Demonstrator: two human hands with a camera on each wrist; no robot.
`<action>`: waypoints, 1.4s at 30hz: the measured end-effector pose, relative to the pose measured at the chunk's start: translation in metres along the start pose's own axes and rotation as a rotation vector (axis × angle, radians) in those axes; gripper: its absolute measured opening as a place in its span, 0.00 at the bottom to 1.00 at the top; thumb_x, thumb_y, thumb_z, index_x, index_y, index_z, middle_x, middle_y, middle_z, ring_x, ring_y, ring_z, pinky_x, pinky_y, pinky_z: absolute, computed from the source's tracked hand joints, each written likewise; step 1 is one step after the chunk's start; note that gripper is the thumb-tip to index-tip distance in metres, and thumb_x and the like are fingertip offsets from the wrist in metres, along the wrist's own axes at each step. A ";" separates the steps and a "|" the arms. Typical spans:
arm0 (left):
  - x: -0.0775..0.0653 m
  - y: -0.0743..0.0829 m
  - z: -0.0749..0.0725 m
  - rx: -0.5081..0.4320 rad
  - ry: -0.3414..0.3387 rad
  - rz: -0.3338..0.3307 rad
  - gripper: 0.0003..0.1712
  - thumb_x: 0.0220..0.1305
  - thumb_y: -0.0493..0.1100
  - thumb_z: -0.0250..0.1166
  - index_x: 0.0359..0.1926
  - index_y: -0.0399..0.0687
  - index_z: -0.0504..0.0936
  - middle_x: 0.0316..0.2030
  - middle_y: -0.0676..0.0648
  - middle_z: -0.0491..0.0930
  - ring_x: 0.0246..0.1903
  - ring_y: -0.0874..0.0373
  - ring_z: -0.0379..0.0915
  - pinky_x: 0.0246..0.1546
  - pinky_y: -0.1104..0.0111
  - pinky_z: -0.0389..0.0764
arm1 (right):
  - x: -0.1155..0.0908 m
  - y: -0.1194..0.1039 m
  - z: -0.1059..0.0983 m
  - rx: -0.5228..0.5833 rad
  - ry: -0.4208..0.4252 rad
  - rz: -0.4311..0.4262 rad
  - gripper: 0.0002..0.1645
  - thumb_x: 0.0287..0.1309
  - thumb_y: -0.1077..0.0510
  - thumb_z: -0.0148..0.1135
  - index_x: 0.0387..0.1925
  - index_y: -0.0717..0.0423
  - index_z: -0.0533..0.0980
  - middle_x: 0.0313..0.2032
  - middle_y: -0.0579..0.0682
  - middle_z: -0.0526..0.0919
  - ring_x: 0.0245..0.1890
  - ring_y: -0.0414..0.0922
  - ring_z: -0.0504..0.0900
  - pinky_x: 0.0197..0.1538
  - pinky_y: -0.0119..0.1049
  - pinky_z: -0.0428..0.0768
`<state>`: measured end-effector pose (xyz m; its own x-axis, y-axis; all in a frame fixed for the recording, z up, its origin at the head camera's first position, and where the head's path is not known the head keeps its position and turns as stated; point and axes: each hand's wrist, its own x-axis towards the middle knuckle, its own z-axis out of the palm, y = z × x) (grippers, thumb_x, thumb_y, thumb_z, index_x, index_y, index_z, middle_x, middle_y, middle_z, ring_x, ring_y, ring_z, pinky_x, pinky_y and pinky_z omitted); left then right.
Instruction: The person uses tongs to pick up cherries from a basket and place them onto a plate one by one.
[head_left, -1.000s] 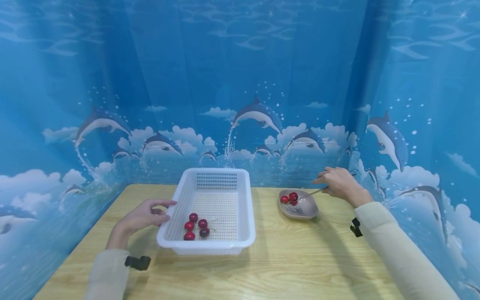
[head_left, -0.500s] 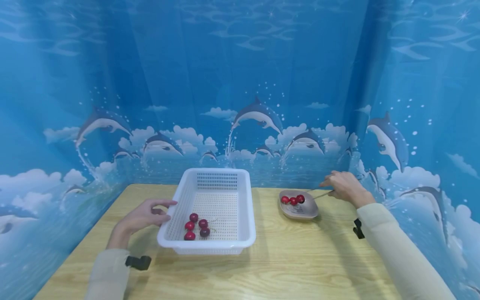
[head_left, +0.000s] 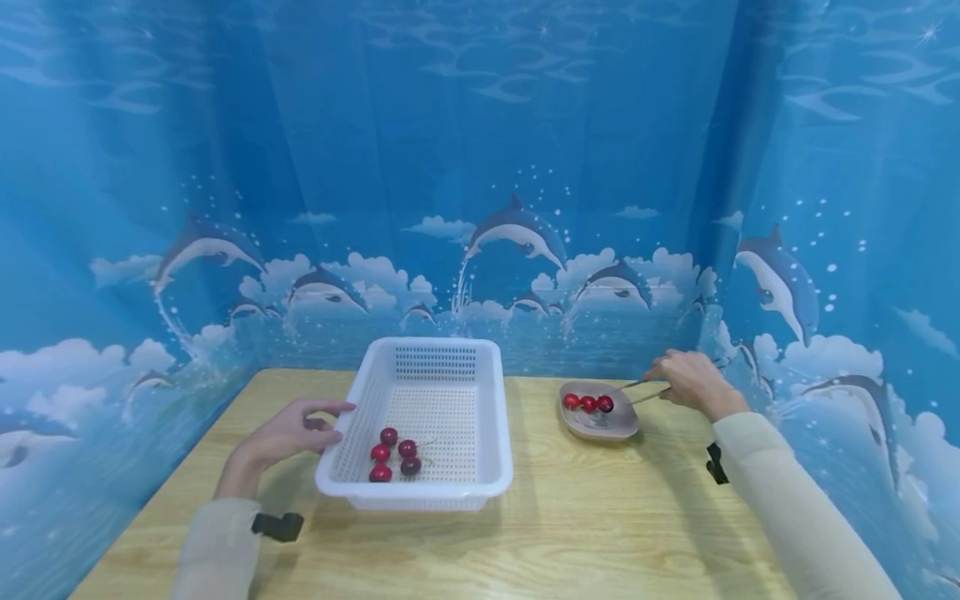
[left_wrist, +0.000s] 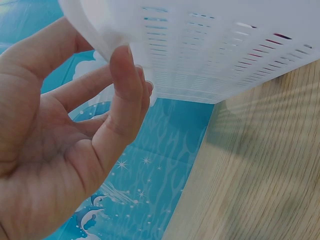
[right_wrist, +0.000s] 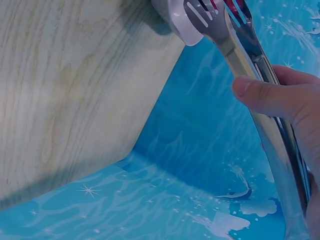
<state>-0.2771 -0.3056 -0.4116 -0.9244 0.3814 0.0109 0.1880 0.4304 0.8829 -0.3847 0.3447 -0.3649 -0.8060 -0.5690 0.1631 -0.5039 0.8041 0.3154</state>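
My left hand [head_left: 296, 429] pinches the left rim of a white perforated plastic basket [head_left: 505, 433] between thumb and fingers. In the basket's near left part lie several dark red cherries [head_left: 407, 448], some with stems. My right hand [head_left: 697, 382] grips metal tongs [right_wrist: 272, 142] with slotted ends, thumb on one arm. The tongs' arms stand spread apart, with their ends over the right side of a small pinkish-beige dish [head_left: 600, 432]. Three cherries [head_left: 588, 404] sit in a row in that dish, the rightmost one nearest the tong ends.
The dish and basket stand on a light wood-grain table [head_left: 555, 533], with a gap between them. A blue dolphin-print curtain [head_left: 480, 208] encloses the back and both sides, close behind the table's far edge.
My right hand has moved right and slightly nearer, and the tongs have spread apart. The rightmost cherry has shifted right, so the three lie in a row. The left hand stays put.
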 end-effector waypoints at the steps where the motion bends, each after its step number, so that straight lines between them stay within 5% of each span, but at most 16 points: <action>1: 0.000 0.000 0.000 0.002 0.000 0.000 0.35 0.68 0.41 0.68 0.71 0.31 0.69 0.61 0.25 0.73 0.51 0.44 0.85 0.45 0.59 0.89 | 0.000 0.000 0.001 0.000 0.001 0.003 0.21 0.46 0.57 0.82 0.46 0.46 0.89 0.43 0.54 0.89 0.38 0.54 0.84 0.31 0.45 0.85; 12: 0.001 -0.001 0.002 -0.003 -0.006 0.003 0.35 0.69 0.41 0.68 0.71 0.32 0.69 0.62 0.25 0.72 0.51 0.45 0.85 0.45 0.59 0.89 | -0.003 0.001 0.008 0.007 -0.060 0.041 0.21 0.48 0.57 0.81 0.48 0.48 0.89 0.44 0.55 0.89 0.39 0.55 0.84 0.32 0.46 0.86; 24: 0.001 0.001 0.002 -0.009 -0.002 -0.005 0.35 0.68 0.40 0.68 0.71 0.32 0.69 0.61 0.25 0.74 0.50 0.45 0.85 0.45 0.60 0.89 | -0.009 -0.003 0.004 0.049 -0.034 0.065 0.27 0.46 0.54 0.83 0.52 0.49 0.87 0.51 0.62 0.87 0.46 0.61 0.84 0.37 0.52 0.87; 42: 0.000 -0.001 -0.001 -0.005 -0.008 0.003 0.35 0.69 0.41 0.67 0.71 0.31 0.69 0.62 0.24 0.72 0.51 0.44 0.85 0.46 0.60 0.89 | 0.001 -0.037 -0.018 0.090 0.320 -0.088 0.34 0.42 0.50 0.85 0.54 0.50 0.86 0.46 0.53 0.90 0.42 0.52 0.84 0.38 0.47 0.86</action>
<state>-0.2774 -0.3068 -0.4126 -0.9209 0.3897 0.0100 0.1894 0.4250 0.8851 -0.3611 0.3115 -0.3598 -0.6272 -0.6505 0.4283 -0.6039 0.7535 0.2600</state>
